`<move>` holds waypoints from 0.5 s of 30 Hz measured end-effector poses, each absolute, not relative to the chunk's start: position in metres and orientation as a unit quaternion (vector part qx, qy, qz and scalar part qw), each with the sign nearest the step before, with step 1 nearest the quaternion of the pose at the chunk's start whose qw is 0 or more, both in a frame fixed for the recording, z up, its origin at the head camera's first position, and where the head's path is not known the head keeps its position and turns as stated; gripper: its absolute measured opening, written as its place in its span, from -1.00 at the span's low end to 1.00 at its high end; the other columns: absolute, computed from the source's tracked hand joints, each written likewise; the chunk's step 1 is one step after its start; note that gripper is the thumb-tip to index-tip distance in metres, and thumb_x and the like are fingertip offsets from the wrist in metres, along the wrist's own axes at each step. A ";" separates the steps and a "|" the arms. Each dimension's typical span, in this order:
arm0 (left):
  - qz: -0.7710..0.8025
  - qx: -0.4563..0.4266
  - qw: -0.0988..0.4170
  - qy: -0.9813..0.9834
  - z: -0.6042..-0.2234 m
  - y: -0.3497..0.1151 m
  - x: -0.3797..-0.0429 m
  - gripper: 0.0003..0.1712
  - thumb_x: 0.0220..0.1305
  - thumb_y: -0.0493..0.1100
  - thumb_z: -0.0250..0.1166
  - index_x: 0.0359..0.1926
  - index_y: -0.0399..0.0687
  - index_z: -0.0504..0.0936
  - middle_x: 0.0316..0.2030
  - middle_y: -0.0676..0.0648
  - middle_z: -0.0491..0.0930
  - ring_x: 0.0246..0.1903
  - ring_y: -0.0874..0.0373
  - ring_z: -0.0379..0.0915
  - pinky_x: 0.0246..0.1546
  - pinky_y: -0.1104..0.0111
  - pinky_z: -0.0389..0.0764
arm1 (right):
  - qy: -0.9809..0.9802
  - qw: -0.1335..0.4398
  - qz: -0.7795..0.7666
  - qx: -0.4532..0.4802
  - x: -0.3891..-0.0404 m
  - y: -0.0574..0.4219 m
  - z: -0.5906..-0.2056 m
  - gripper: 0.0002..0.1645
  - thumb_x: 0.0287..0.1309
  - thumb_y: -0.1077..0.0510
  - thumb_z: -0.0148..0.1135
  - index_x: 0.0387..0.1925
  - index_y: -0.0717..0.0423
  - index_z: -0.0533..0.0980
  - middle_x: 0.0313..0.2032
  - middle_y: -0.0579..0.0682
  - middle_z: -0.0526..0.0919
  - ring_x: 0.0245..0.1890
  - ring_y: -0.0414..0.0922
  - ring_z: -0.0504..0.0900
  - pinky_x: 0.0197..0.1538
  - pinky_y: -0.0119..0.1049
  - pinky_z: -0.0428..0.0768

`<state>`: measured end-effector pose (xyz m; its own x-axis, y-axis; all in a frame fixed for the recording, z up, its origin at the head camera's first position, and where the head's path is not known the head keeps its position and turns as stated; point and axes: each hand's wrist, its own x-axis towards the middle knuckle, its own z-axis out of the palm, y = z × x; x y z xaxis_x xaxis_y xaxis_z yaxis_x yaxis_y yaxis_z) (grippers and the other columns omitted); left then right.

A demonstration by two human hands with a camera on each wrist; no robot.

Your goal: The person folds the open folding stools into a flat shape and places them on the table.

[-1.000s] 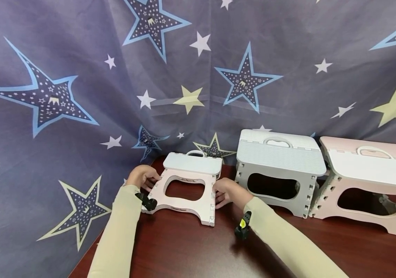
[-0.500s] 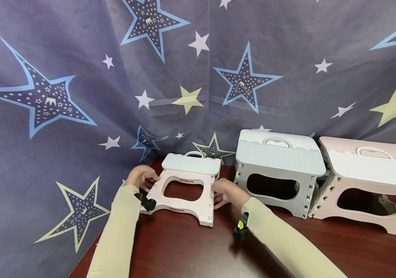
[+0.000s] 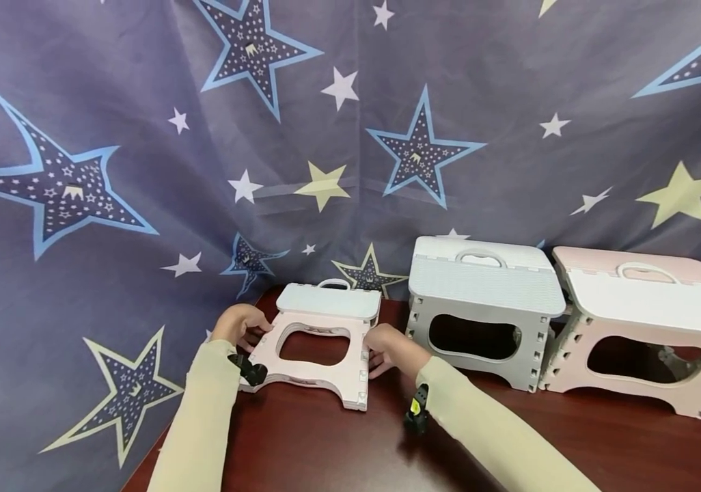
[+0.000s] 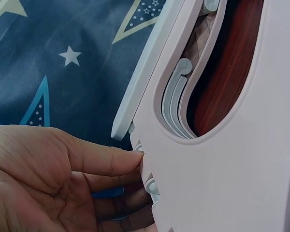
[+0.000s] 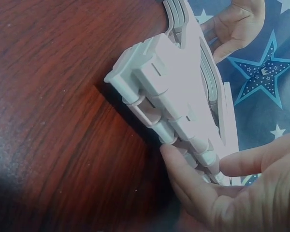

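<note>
A small folding stool (image 3: 313, 369), pink with a pale top panel, lies folded down on the table, its leg panel facing up. My left hand (image 3: 241, 326) grips its left side edge. In the left wrist view that hand's thumb (image 4: 111, 160) presses on the edge while the fingers reach behind it, partly hidden. At the opposite side, my right hand (image 3: 390, 350) holds the hinged edge. Up close in the right wrist view, the right thumb and fingers (image 5: 191, 181) pinch the row of hinge knuckles (image 5: 169, 113). A white carry handle (image 3: 334, 282) stands at the stool's far end.
To the right, a grey folding stool (image 3: 486, 311) stands unfolded, with a larger pink and white folding stool (image 3: 648, 328) beside it. A star-patterned curtain (image 3: 313, 123) hangs close behind the dark red wooden table (image 3: 307, 451) and along its left side.
The head view has shifted slightly, so everything appears a little lower and further left. Both hands keep their hold, and the stool shows no clear movement on the table.
</note>
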<state>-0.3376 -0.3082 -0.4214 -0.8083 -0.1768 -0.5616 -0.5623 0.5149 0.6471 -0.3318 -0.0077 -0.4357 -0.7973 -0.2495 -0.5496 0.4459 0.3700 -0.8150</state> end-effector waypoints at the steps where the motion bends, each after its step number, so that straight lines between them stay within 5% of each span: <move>1: 0.442 -0.220 0.217 0.842 -0.422 -0.309 -0.337 -0.91 0.44 -0.28 0.16 -0.18 -0.26 0.51 -0.38 -0.08 0.48 -0.23 -0.01 0.52 -0.05 0.08 0.72 | 0.768 0.310 -0.557 0.064 -0.332 -0.008 -0.436 -0.80 0.26 0.46 -0.06 -0.12 0.35 0.43 -0.33 0.22 0.53 -0.18 0.21 0.69 0.01 0.15 0.72; 6: 0.447 -0.220 0.216 0.840 -0.423 -0.310 -0.336 -0.90 0.45 -0.28 0.16 -0.15 -0.28 0.50 -0.38 -0.07 0.47 -0.20 -0.02 0.51 -0.02 0.06 0.71 | 0.774 0.301 -0.554 0.065 -0.329 -0.010 -0.434 -0.81 0.23 0.48 -0.06 -0.17 0.31 0.42 -0.39 0.17 0.51 -0.29 0.14 0.67 -0.01 0.13 0.73; 15: 0.440 -0.212 0.213 0.846 -0.421 -0.309 -0.338 -0.89 0.43 -0.27 0.15 -0.21 -0.29 0.49 -0.39 -0.08 0.48 -0.18 -0.04 0.53 -0.03 0.04 0.71 | 0.771 0.283 -0.568 0.058 -0.328 -0.006 -0.434 -0.81 0.24 0.47 -0.04 -0.14 0.36 0.42 -0.38 0.27 0.56 -0.21 0.25 0.72 -0.06 0.16 0.74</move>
<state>-0.3383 -0.3093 -0.4215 -0.8197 -0.1718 -0.5465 -0.5460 0.5226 0.6548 -0.3285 -0.0065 -0.4344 -0.8334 -0.2308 -0.5021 0.4109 0.3487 -0.8423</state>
